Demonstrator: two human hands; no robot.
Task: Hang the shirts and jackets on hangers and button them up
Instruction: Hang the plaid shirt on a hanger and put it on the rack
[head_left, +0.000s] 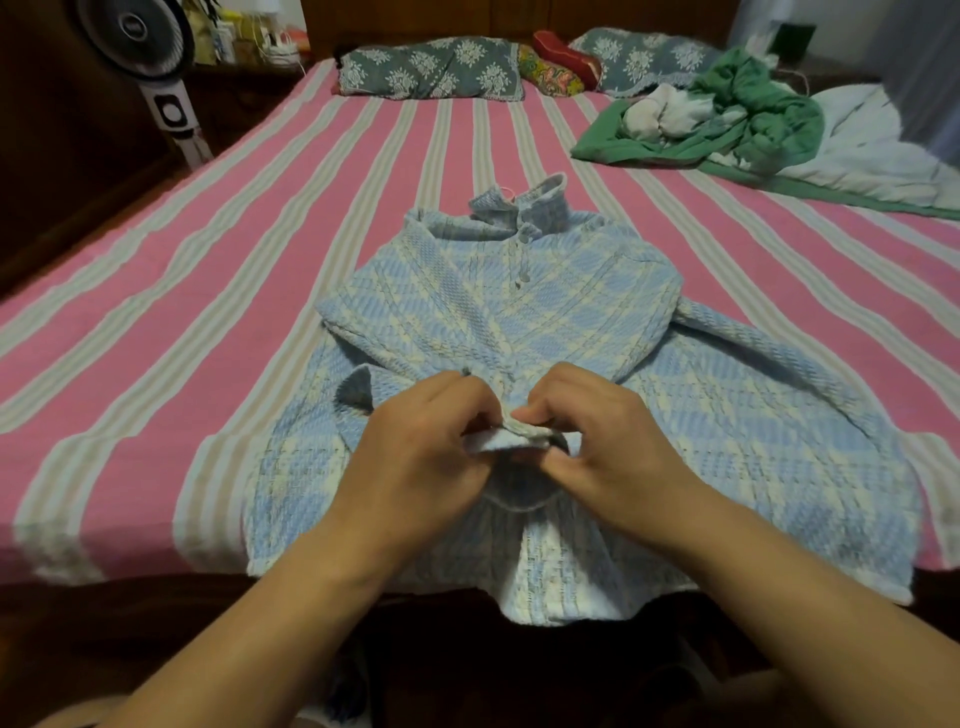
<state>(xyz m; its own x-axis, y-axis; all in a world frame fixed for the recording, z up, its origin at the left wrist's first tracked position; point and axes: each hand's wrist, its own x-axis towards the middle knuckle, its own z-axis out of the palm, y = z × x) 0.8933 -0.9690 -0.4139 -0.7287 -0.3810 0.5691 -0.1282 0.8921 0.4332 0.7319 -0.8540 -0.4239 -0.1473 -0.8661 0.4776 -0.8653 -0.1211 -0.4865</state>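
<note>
A light blue and white plaid shirt (519, 312) lies front up on the striped bed, collar toward the pillows, hem hanging over the near edge. A pink hanger hook (506, 191) peeks out at the collar. Two buttons near the collar look closed. My left hand (421, 441) and my right hand (597, 431) meet over the front placket at mid-shirt. Both pinch the lifted fabric edges there, fingers curled around the cloth. The button between them is hidden by my fingers.
The bed (208, 312) has a pink and white striped sheet. A heap of green and white clothes (727, 119) lies at the far right. Patterned pillows (431, 67) line the headboard. A standing fan (150, 57) is at the far left.
</note>
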